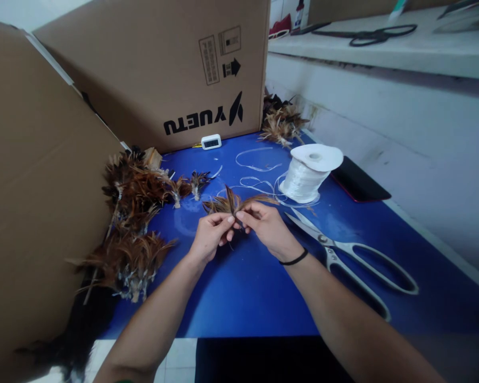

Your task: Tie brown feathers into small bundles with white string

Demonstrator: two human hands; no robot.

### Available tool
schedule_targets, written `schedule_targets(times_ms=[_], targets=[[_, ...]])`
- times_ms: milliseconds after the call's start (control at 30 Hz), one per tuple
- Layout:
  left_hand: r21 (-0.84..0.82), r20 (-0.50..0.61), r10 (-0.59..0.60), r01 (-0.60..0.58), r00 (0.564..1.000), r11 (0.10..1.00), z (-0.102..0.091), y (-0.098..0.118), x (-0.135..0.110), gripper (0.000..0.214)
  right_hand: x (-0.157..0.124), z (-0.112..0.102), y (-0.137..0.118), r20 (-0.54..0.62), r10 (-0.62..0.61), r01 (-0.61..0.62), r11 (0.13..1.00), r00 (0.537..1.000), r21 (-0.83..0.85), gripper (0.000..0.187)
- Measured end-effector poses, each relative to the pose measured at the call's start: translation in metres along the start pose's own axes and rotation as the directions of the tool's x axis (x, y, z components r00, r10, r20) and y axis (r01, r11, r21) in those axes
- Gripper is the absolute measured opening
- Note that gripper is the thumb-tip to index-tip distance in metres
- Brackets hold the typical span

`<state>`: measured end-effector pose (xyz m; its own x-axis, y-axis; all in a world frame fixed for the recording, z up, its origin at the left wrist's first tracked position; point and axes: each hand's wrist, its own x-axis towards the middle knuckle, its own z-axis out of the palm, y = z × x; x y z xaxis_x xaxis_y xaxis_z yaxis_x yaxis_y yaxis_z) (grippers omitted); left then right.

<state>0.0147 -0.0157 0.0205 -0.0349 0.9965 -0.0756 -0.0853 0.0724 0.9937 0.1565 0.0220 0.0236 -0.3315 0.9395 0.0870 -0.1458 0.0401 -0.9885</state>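
Note:
Between both hands, over the blue table [239,298], is a small bunch of brown feathers [229,201] whose tips fan away from me. My left hand [214,233] pinches its base between thumb and fingers. Thumb to thumb with it, my right hand [265,226] grips the same base from the other side and wears a black band at the wrist. The fingers hide the quill ends. Right of my right hand lie large scissors [327,242] with their blades parted. Beyond them a white spool [305,178] of clear cord stands upright, with loose loops [259,183] beside it.
Feather bundles [135,255] are heaped at the left, with two small bunches [199,183] nearer the middle. Cardboard [143,69] walls the back and left. A white timer [211,142], a dark phone [359,180] and more feathers [281,125] lie farther off. Dark scissors [377,35] rest on a ledge.

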Motion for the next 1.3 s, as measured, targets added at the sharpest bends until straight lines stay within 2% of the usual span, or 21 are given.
schedule_targets(times_ms=[300, 567, 733, 1033, 1300], targets=[[0.029, 0.038, -0.031, 0.03, 0.999, 0.999, 0.0008, 0.0007, -0.0004, 0.031, 0.0012, -0.0006, 0.0082, 0.013, -0.011, 0.011, 1.0, 1.0, -0.012, 0.019], [0.014, 0.005, -0.023, 0.023, 1.0, 1.0, 0.0003, -0.0017, 0.0011, 0.03, 0.0005, 0.0007, 0.0056, 0.006, -0.047, 0.047, 0.997, 0.999, -0.059, 0.019], [0.001, -0.011, -0.025, 0.025, 1.0, 1.0, -0.0002, -0.0024, 0.0019, 0.029, 0.0002, 0.0009, 0.0068, -0.01, -0.006, 0.006, 0.999, 1.0, -0.034, 0.019], [-0.036, -0.034, -0.044, 0.043, 0.998, 0.998, -0.0004, -0.0007, 0.0018, 0.027, 0.001, 0.0004, 0.0072, 0.003, -0.004, 0.004, 0.999, 1.0, -0.032, 0.021], [0.099, -0.025, 0.007, -0.005, 1.0, 0.995, -0.002, 0.0019, 0.0008, 0.032, -0.0013, 0.0016, 0.0025, 0.016, 0.048, -0.047, 0.999, 0.999, -0.017, 0.022]])
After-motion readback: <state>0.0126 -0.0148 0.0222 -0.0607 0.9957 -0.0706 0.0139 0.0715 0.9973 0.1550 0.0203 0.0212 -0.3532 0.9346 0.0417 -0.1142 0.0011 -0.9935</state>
